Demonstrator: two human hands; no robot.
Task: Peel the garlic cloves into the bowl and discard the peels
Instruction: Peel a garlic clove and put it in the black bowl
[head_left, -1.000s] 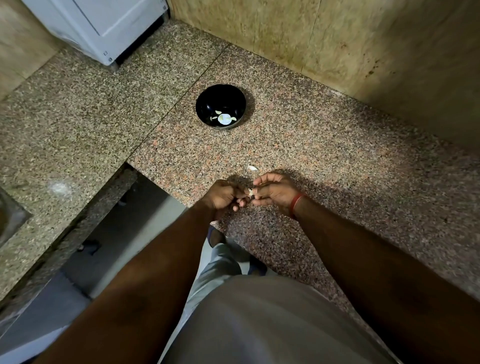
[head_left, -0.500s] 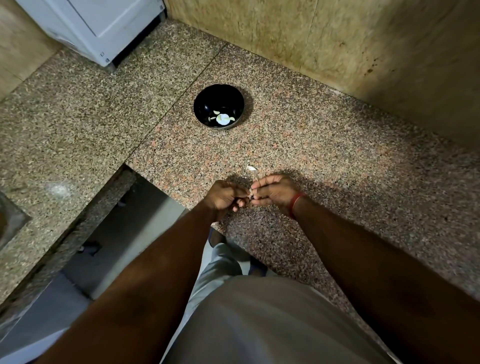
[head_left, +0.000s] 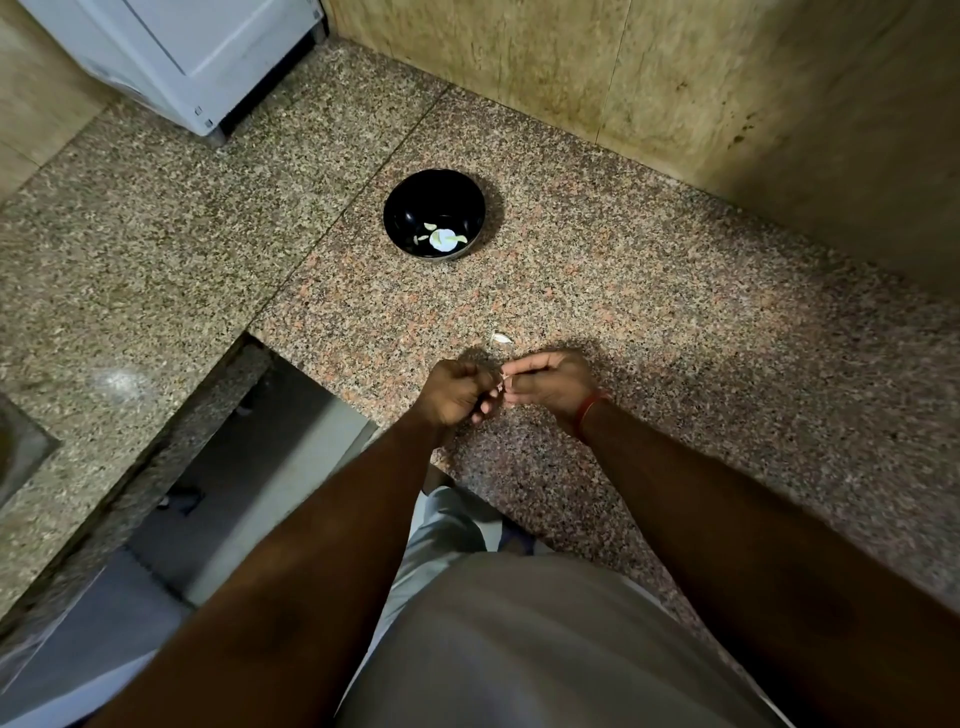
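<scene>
So both hands, left hand (head_left: 457, 392) and right hand (head_left: 550, 382), pinch one tiny garlic clove (head_left: 502, 376) between fingertips, black bowl (head_left: 434, 213) well beyond on the counter (head_left: 649, 312).

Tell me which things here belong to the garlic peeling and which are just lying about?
Part of the job:
- garlic clove, pinched between left hand and right hand
- black bowl with peeled cloves
- pale garlic piece on the counter

Just there:
- granite counter
- white appliance
- red wrist thread
</scene>
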